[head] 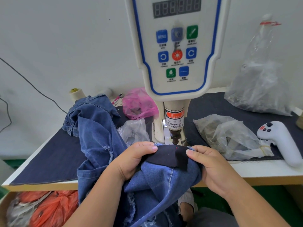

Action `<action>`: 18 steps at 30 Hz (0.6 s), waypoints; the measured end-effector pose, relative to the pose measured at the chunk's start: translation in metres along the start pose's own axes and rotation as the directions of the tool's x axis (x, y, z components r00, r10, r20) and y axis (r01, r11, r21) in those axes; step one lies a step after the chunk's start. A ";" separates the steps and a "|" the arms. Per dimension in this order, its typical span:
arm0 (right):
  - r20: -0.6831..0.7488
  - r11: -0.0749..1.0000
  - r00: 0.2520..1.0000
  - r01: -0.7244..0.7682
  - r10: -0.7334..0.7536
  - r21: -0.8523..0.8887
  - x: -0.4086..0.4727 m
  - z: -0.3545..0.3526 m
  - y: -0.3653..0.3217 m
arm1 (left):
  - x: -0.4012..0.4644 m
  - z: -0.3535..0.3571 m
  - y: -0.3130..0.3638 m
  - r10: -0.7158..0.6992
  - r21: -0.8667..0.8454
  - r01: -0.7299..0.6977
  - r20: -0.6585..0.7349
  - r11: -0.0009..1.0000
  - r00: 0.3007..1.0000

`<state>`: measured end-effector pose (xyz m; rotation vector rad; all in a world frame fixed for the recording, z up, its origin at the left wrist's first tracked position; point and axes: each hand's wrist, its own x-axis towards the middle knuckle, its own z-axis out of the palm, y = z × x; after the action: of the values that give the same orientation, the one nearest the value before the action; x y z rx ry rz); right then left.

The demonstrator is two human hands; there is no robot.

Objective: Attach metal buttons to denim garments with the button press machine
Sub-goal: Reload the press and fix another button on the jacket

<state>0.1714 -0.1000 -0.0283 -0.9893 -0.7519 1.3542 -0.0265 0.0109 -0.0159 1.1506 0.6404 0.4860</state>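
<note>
The die under the button press machine (174,63) is hidden behind the cloth, and no metal button can be made out. The denim garment (98,128) drapes off the near table (41,161) edge, its dark band (170,154) stretched just below the plunger (175,136), a red light dot on it. The left hand (131,163) pinches the band's left end, thumb on top; the right hand (211,167) pinches its right end, fingers curled beneath.
</note>
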 end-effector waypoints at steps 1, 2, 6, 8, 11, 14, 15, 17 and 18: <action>0.003 1.000 1.000 -0.002 0.002 0.003 0.000 0.000 0.000 | 0.000 0.000 0.000 0.003 0.000 -0.003 0.002 1.000 1.000; 0.004 1.000 1.000 -0.004 0.004 0.006 0.000 0.000 0.000 | 0.000 0.000 0.000 0.006 0.003 -0.006 0.004 1.000 1.000; 0.008 1.000 1.000 -0.005 0.005 -0.002 -0.002 0.000 -0.001 | 0.001 0.000 0.000 0.006 0.023 -0.007 0.008 1.000 1.000; 0.003 1.000 1.000 0.004 -0.004 -0.005 -0.002 0.001 -0.001 | 0.001 -0.001 -0.001 0.005 0.021 -0.005 0.011 1.000 1.000; -0.012 1.000 1.000 0.019 -0.019 -0.004 -0.002 0.001 0.000 | 0.001 -0.001 -0.001 0.002 0.030 -0.003 0.019 1.000 1.000; -0.015 1.000 1.000 0.020 -0.020 0.006 -0.003 0.001 0.000 | 0.001 -0.001 -0.001 0.004 0.038 -0.004 0.017 0.999 1.000; -0.010 1.000 1.000 0.024 -0.024 0.009 -0.004 0.002 0.000 | 0.001 -0.001 -0.001 0.006 0.038 -0.006 0.017 0.999 1.000; -0.006 0.999 0.999 0.033 -0.033 0.018 -0.005 0.002 0.000 | 0.001 0.000 -0.001 0.011 0.039 -0.012 0.018 0.999 1.000; -0.009 0.999 0.999 0.034 -0.034 0.020 -0.005 0.002 0.000 | 0.001 0.000 -0.001 0.013 0.042 -0.013 0.015 0.999 1.000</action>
<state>0.1688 -0.1047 -0.0270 -0.9620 -0.7437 1.3249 -0.0257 0.0117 -0.0168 1.1976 0.6330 0.4766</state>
